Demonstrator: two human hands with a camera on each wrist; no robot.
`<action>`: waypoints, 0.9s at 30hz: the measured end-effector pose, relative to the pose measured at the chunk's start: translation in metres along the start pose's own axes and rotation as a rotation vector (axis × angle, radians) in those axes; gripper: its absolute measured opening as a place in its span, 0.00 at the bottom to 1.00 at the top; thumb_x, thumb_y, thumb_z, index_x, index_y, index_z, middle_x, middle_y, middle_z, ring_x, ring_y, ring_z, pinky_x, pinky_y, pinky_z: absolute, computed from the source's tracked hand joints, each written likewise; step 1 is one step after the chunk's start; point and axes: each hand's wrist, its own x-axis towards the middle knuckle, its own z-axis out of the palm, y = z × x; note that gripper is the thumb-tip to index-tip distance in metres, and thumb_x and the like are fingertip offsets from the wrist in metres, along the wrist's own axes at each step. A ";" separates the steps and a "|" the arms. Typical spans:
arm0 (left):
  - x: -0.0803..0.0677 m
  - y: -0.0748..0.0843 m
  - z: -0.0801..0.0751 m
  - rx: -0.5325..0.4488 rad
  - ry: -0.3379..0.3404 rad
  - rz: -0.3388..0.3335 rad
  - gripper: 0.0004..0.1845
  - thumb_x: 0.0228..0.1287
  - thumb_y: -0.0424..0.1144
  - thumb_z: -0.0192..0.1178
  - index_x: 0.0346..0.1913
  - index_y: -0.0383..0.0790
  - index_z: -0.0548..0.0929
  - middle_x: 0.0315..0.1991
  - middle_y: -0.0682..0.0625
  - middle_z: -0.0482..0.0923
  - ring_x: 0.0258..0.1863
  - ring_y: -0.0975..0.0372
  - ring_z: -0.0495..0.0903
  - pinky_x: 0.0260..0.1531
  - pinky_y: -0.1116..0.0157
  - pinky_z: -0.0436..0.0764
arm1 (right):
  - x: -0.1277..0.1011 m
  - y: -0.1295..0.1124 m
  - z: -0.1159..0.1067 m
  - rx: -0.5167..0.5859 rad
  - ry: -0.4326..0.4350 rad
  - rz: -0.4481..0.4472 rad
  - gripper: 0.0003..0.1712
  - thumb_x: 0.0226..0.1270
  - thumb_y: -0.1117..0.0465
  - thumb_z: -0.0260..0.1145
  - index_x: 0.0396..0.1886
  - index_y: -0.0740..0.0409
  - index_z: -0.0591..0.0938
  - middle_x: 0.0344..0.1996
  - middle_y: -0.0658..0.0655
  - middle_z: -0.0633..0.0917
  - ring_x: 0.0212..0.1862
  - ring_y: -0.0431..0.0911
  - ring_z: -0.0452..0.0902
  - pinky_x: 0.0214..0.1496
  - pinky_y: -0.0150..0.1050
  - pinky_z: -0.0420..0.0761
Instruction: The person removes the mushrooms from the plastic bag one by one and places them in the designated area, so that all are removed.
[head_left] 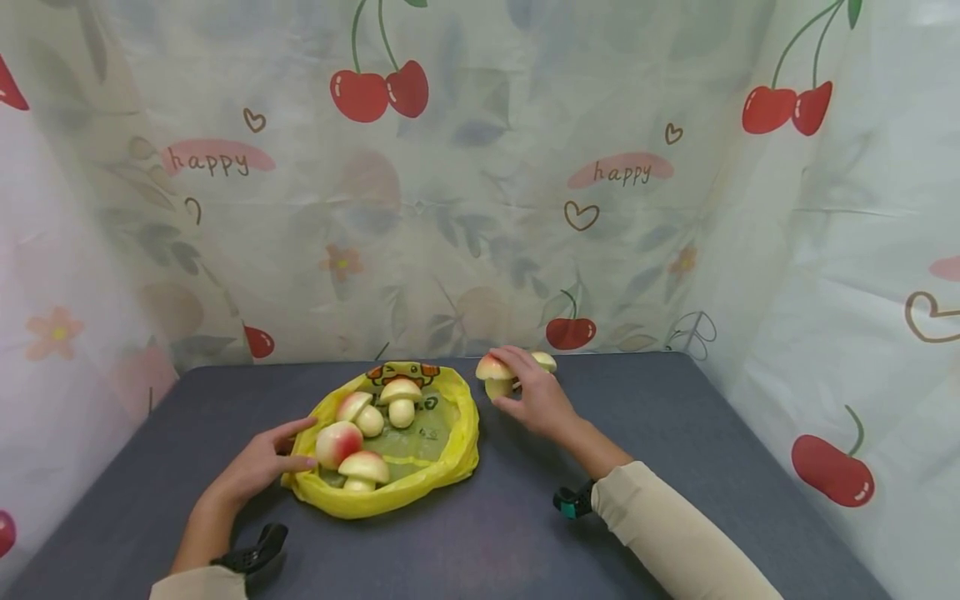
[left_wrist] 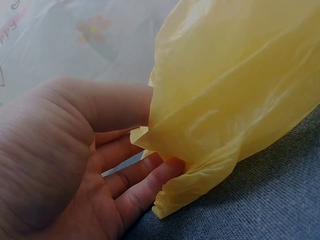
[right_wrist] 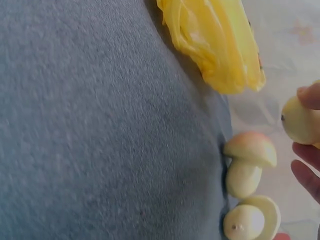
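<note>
A yellow plastic bag lies spread wide on the table, with several toy mushrooms inside it. At its left side my left hand grips the rim; the left wrist view has the thumb over one side of the plastic and fingers on the other. Off the bag's far right, my right hand holds a toy mushroom with a pinkish cap. In the right wrist view this mushroom sits between thumb and fingers, partly cut off by the frame.
Beyond the right hand another mushroom lies near the table's back edge, partly hidden. Two mushrooms show there in the right wrist view, one with a pink-tinged cap. A dark grey cloth covers the table; a cherry-print curtain surrounds it.
</note>
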 end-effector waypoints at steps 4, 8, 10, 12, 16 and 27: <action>0.000 0.000 0.000 -0.005 0.003 0.003 0.44 0.58 0.49 0.69 0.72 0.33 0.63 0.62 0.30 0.69 0.54 0.47 0.73 0.52 0.50 0.73 | 0.000 0.007 -0.003 -0.025 0.073 0.046 0.41 0.54 0.60 0.78 0.68 0.51 0.70 0.63 0.55 0.72 0.57 0.51 0.73 0.47 0.46 0.79; 0.000 0.000 0.000 -0.015 0.000 0.003 0.45 0.58 0.50 0.69 0.73 0.33 0.62 0.64 0.30 0.67 0.56 0.46 0.72 0.53 0.48 0.72 | 0.000 0.014 -0.006 0.008 0.138 0.087 0.40 0.53 0.62 0.78 0.66 0.51 0.72 0.62 0.55 0.73 0.53 0.50 0.74 0.42 0.44 0.80; 0.000 0.000 0.000 -0.019 -0.004 0.004 0.45 0.58 0.49 0.69 0.73 0.33 0.62 0.64 0.30 0.66 0.57 0.46 0.72 0.54 0.48 0.71 | -0.001 0.018 -0.007 0.026 0.159 0.113 0.39 0.53 0.63 0.77 0.66 0.52 0.72 0.62 0.56 0.72 0.53 0.50 0.74 0.42 0.44 0.80; 0.001 -0.001 0.000 -0.020 -0.006 0.004 0.44 0.58 0.49 0.69 0.73 0.34 0.62 0.65 0.30 0.66 0.57 0.46 0.72 0.54 0.48 0.71 | -0.001 0.022 -0.008 0.027 0.169 0.144 0.39 0.54 0.63 0.76 0.66 0.51 0.71 0.62 0.57 0.72 0.54 0.51 0.74 0.43 0.44 0.79; 0.001 -0.002 0.000 -0.016 -0.005 0.004 0.44 0.58 0.49 0.69 0.73 0.34 0.62 0.65 0.31 0.66 0.56 0.47 0.72 0.53 0.49 0.72 | -0.003 0.030 -0.011 0.017 0.191 0.182 0.40 0.54 0.63 0.76 0.66 0.51 0.71 0.63 0.58 0.71 0.55 0.53 0.73 0.45 0.47 0.79; 0.001 -0.002 0.001 -0.016 -0.002 -0.001 0.45 0.58 0.49 0.69 0.73 0.34 0.62 0.64 0.30 0.66 0.56 0.47 0.72 0.53 0.50 0.72 | -0.012 0.057 -0.017 -0.037 0.264 0.270 0.41 0.55 0.62 0.76 0.68 0.54 0.70 0.64 0.58 0.71 0.60 0.55 0.70 0.49 0.60 0.73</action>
